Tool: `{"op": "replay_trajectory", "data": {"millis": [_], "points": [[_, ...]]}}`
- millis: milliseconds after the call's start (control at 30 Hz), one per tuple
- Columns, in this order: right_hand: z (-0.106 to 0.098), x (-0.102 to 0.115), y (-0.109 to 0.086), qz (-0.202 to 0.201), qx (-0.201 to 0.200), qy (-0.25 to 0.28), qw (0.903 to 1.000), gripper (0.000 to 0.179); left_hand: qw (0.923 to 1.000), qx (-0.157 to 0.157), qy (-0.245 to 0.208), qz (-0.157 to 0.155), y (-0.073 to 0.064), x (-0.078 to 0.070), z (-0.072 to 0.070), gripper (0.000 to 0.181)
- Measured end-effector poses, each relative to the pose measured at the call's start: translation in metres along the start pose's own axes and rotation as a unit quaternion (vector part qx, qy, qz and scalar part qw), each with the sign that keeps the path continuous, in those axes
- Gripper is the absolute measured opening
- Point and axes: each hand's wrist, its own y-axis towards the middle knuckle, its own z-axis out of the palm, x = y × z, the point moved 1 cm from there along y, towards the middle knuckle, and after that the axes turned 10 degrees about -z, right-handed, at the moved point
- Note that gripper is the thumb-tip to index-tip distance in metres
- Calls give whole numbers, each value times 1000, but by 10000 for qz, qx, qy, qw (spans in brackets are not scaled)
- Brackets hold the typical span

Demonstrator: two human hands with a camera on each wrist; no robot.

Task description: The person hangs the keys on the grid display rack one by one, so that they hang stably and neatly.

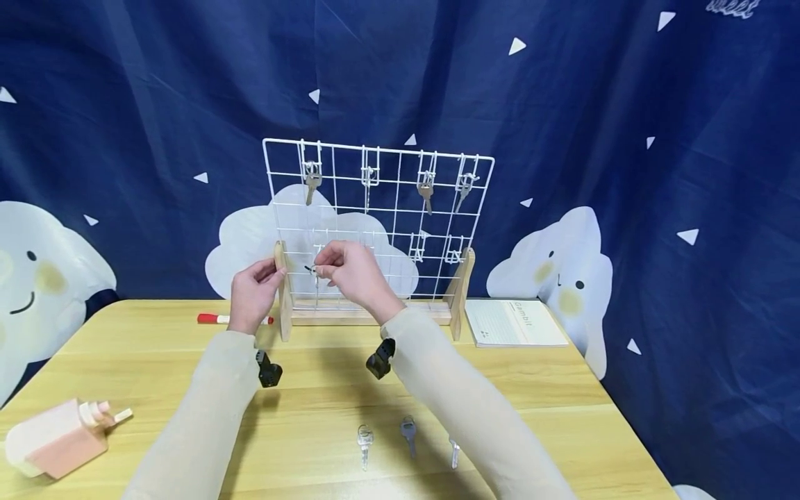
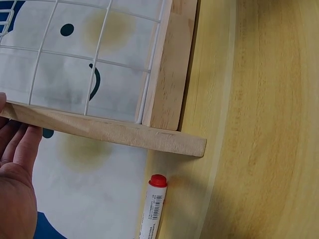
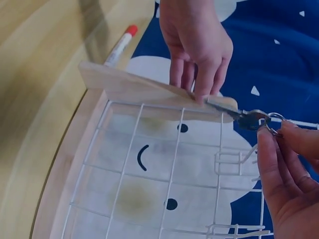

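My right hand (image 1: 357,272) is at the lower left of a white wire grid rack (image 1: 378,148). Its thumb and fingers pinch the split ring of a metal key (image 3: 247,119), close to a white wire hook (image 3: 230,163) on the grid. The key points away from the fingertips in the right wrist view. With its fingers on one side and thumb on the other, my left hand (image 1: 253,295) grips the rack's left wooden upright (image 2: 124,133). Several keys, one a brass-coloured key (image 1: 313,182), hang from the upper row of hooks. Two lower hooks (image 1: 454,254) on the right hold no key.
Loose on the table (image 1: 312,423) lie three keys, among them a silver key (image 1: 365,444). A red-capped marker (image 2: 153,209) is beside the rack's left foot. To the right is a notepad (image 1: 515,323); a pink-and-white bottle (image 1: 62,437) lies at front left.
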Motion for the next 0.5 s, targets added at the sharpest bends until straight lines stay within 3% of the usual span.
{"op": "replay_trajectory", "data": {"millis": [267, 500], "points": [[-2, -10, 13, -69, -388, 68, 9992, 2, 10000, -19, -43, -5, 0, 0, 2, 42], [-1, -14, 18, 4, -465, 91, 9989, 3, 9999, -35, -78, -56, -2, -1, 1, 42]]}}
